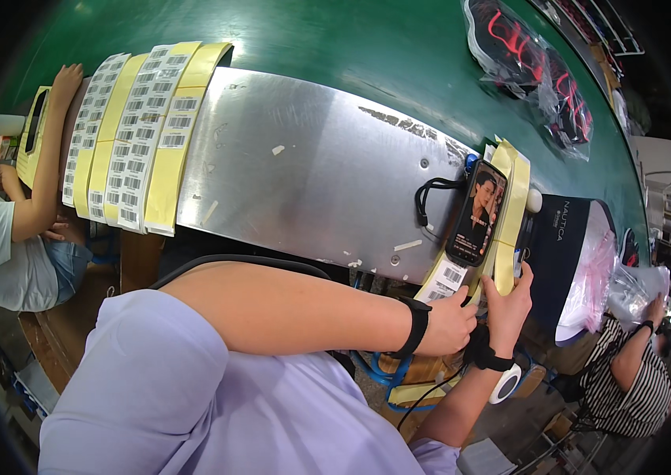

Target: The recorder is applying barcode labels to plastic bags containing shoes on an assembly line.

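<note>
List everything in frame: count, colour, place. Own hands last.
metal plate: 1, silver, centre, on the belt
conveyor belt: 1, green, top
label strips: several, yellow backing with white barcode stickers, draped over the plate's left end
phone: 1, black, screen lit, plate's right end
label strip: 1, yellow, beside the phone, both hands on it
bagged items: 2, black and red, upper right on the belt
co-workers: 2, far left and lower right
left hand: 1, black wristband, pinching the strip
right hand: 1, black wristband, gripping the strip
</note>
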A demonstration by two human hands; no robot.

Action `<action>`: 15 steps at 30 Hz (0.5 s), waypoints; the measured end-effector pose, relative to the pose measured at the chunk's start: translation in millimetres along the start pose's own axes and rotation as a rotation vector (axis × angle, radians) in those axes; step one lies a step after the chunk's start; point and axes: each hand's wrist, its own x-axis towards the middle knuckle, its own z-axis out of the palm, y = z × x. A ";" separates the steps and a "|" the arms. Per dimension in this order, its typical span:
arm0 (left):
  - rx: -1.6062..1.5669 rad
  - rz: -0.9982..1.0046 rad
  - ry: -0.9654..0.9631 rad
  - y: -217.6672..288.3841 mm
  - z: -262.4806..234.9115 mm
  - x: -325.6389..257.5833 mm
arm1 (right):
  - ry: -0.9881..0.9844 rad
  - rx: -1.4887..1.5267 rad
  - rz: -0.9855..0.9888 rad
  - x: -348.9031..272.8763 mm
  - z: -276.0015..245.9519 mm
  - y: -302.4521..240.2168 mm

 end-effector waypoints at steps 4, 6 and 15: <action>0.009 -0.001 0.006 0.2 1.1 -0.6 | -0.031 0.011 0.034 -0.6 -0.7 -6.7; 0.009 -0.001 0.001 0.1 0.0 -1.0 | -0.040 0.000 0.058 -0.7 -0.3 -8.3; 0.002 -0.004 -0.027 -1.4 0.5 -0.8 | -0.025 -0.015 0.085 0.5 -3.3 -5.5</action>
